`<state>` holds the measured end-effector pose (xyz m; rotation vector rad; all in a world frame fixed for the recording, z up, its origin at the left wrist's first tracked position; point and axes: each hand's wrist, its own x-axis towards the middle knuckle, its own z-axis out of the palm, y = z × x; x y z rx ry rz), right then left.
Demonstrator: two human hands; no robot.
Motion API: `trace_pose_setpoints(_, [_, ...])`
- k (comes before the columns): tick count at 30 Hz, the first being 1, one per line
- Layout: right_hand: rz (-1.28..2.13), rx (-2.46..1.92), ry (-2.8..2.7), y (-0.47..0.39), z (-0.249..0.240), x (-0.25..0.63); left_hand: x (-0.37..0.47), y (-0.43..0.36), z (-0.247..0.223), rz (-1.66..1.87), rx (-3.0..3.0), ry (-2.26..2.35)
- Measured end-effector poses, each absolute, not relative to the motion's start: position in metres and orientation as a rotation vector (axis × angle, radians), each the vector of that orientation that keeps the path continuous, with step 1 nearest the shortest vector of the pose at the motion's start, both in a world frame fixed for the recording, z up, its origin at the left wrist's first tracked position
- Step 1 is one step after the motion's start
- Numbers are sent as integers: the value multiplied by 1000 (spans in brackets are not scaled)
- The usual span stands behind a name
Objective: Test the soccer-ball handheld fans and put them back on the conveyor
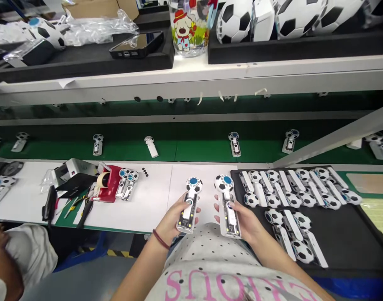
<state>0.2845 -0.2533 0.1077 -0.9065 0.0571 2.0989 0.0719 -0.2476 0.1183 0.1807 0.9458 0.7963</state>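
Note:
In my left hand is a white handheld device with a soccer-ball head and a blue disc; its handle shows exposed inner parts. The thumb lies on the handle and the fingertips wrap behind it. A similar soccer-ball device is in my right hand, which grips it from the right with the thumb on its front. Both devices are upright, side by side and apart, above the front edge of the white work surface. Their back sides are hidden.
On the right, a black foam tray carries several such devices. Left are a red tape dispenser, two devices, tools and a black-and-white box. Behind runs a green belt with spaced devices. A person's arm shows at left.

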Motion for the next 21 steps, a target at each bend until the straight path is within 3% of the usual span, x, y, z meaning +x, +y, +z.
trace_pose_setpoints(21, [2047,-843,-358,-275,157,270,80,-284,166,998,287,878])
